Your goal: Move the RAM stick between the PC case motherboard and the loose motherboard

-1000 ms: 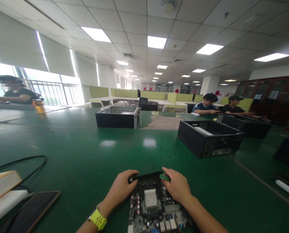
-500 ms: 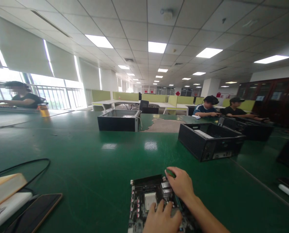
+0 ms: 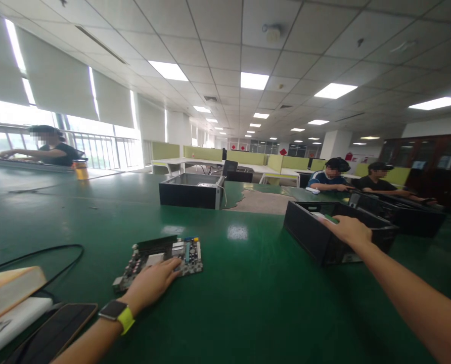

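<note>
A motherboard (image 3: pixel 172 253) lies flat on the green table (image 3: pixel 233 303), left of centre. My left hand (image 3: pixel 151 283) rests on its near edge with fingers stretched flat over it; a watch with a yellow strap is on that wrist. My right hand (image 3: pixel 349 230) is stretched out over the rim of an open black computer case (image 3: pixel 320 237) at the right, pinching a small green card (image 3: pixel 329 219), likely a memory stick, above the case's opening.
A second open case (image 3: pixel 191 191) stands farther back at centre, another (image 3: pixel 407 215) at the far right. A phone (image 3: pixel 54 331), a book (image 3: pixel 9 290) and a black cable (image 3: pixel 39 251) lie at the near left. Other people sit at the table's far edges.
The motherboard has slid to the left under my left hand. My right hand has left the board with the green card and reached out over the black case at the right.
</note>
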Motion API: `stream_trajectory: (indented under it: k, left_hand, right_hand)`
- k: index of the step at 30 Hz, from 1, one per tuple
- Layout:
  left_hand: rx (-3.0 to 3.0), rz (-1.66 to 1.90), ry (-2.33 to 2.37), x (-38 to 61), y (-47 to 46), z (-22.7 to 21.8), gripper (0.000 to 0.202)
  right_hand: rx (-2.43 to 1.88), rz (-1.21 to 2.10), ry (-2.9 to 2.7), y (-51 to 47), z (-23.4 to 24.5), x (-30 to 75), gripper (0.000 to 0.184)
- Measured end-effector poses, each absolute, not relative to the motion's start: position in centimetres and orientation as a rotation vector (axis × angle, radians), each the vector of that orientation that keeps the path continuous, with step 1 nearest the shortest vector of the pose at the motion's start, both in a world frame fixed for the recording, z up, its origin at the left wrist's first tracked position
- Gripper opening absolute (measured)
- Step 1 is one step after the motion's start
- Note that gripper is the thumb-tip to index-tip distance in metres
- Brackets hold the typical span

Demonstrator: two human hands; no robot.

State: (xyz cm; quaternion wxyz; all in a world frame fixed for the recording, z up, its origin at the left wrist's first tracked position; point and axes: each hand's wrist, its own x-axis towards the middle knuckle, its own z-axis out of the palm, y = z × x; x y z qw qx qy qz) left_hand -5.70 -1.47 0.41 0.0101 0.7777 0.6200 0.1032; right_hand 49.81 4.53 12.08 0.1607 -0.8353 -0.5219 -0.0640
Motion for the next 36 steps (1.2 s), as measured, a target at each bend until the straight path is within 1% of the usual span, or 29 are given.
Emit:
stream_trajectory:
  k: [3, 6, 9, 12, 15, 20, 23, 26, 28, 30, 32, 33, 36]
  left_hand:
    - [2.306, 0.281, 2.108, -10.6, 0.4, 0.7, 0.050]
    - [2.165, 0.277, 2.214, -13.7, 1.1, 0.6, 0.051]
    - [2.148, 0.291, 2.265, -15.0, 0.8, 0.3, 0.051]
    - [2.283, 0.332, 2.316, -14.3, 0.2, 0.4, 0.055]
    - [2.482, 0.352, 2.219, -11.4, -0.3, 1.3, 0.054]
    - [2.737, 0.401, 1.761, -3.2, -0.8, 4.5, 0.053]
    - [2.785, 0.469, 1.588, 1.4, -0.9, 7.8, 0.053]
    - [2.760, 0.553, 1.557, 5.0, -0.7, 12.2, 0.054]
    - [2.782, 0.620, 1.527, 7.0, -0.6, 15.1, 0.054]
    - [2.836, 0.623, 1.418, 8.8, -0.8, 17.2, 0.052]
    - [2.875, 0.560, 1.337, 10.4, -1.4, 18.3, 0.045]
    - [2.889, 0.480, 1.340, 11.1, -1.8, 18.5, 0.041]
    - [2.894, 0.116, 1.446, 13.2, -3.1, 17.9, 0.031]
  right_hand:
    - [-2.395, -0.150, -1.535, 6.4, 11.1, 50.4, 0.083]
    - [-2.438, -0.118, -1.520, 8.3, 10.6, 51.4, 0.080]
    - [-2.467, -0.050, -1.533, 9.6, 10.7, 52.5, 0.076]
    - [-2.440, -0.005, -1.580, 9.2, 10.8, 52.8, 0.074]
    - [-2.393, -0.039, -1.546, 6.9, 10.5, 51.0, 0.070]
    - [-2.304, -0.165, -1.610, 0.8, 10.7, 43.7, 0.065]
    - [-2.277, -0.256, -1.627, -4.2, 11.1, 36.9, 0.062]
    - [-2.199, -0.279, -1.734, -10.4, 11.3, 29.3, 0.056]
    - [-2.079, -0.212, -1.892, -14.3, 11.7, 25.3, 0.050]
    - [-1.871, -0.077, -2.156, -17.2, 12.8, 23.0, 0.040]
    - [-1.686, 0.014, -2.357, -18.0, 14.5, 23.0, 0.034]
    - [-1.657, 0.004, -2.414, -17.6, 15.4, 23.7, 0.035]
    - [-1.820, -0.181, -2.528, -13.4, 17.0, 27.1, 0.040]
